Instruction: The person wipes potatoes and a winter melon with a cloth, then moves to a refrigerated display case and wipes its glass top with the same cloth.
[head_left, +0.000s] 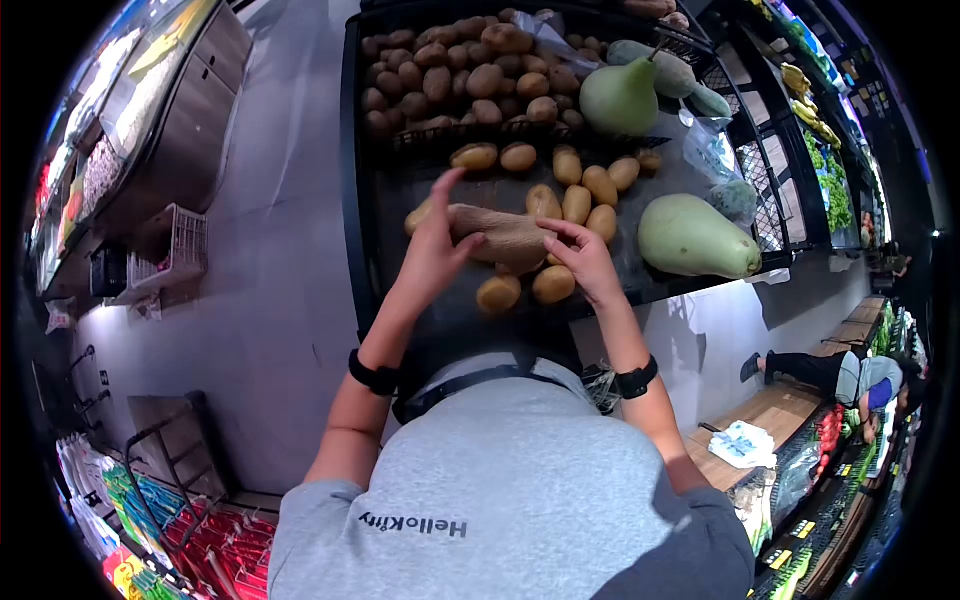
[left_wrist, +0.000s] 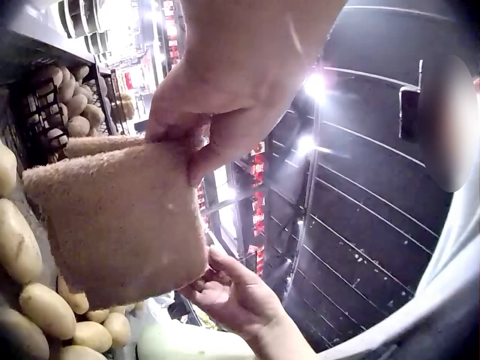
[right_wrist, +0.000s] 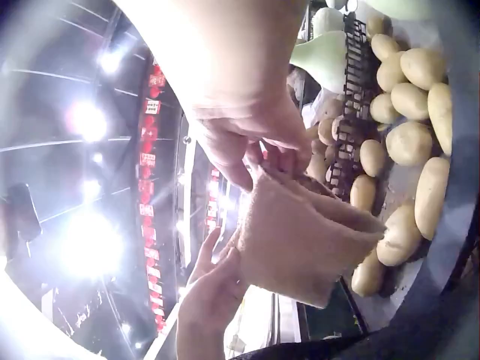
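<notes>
A folded brown cloth (head_left: 498,238) hangs over the tray of potatoes, held between both hands. My left hand (head_left: 432,250) grips its left end, thumb in front and one finger pointing away from the cloth. In the left wrist view that thumb and the fingers pinch the folded edge of the cloth (left_wrist: 127,225). At the other end, my right hand (head_left: 588,262) pinches a corner between thumb and fingertips. The right wrist view shows the cloth's layers (right_wrist: 307,232) parted into a fold below the right hand (right_wrist: 255,135). Loose yellow potatoes (head_left: 575,205) lie around and beneath it.
Behind a low black mesh divider (head_left: 450,132) is a heap of brown potatoes (head_left: 485,80). A green gourd (head_left: 620,97) stands by it, and a larger pale gourd (head_left: 695,237) lies at right. Another person (head_left: 870,385) bends over shelves at far right. A white crate (head_left: 180,245) sits at left.
</notes>
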